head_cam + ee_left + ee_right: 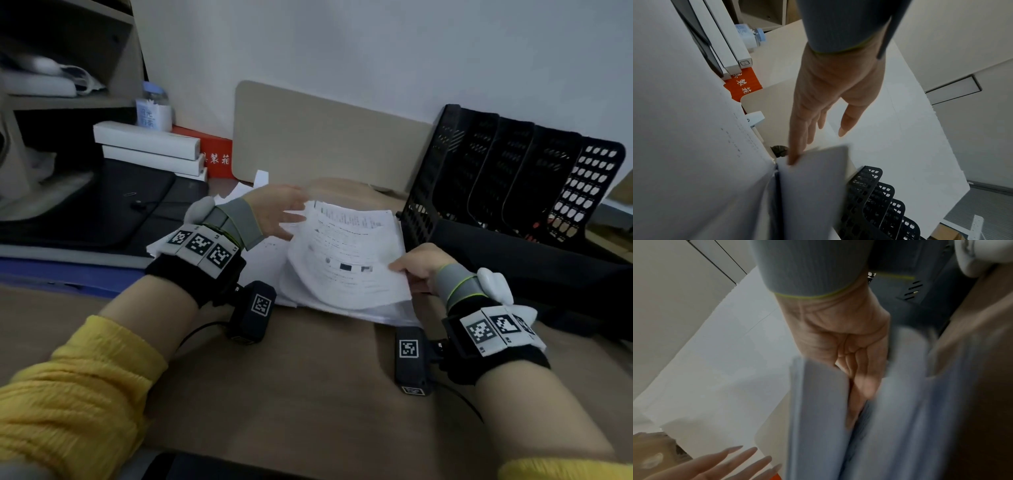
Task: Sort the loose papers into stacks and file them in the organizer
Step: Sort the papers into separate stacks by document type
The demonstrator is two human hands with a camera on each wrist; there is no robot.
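Papers (346,260) pinched in right hand (419,262) grip (left hand (277,212) flat alongside).

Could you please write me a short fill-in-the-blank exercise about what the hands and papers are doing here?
1. The right hand holds the near edge of a sheaf of printed ____.
2. The left hand has its fingers ____ at the sheaf's far edge.
3. The black mesh organizer stands to the ____ of the paper pile.
4. The red box lies under long ____ boxes.

Missing words: papers; straight; right; white
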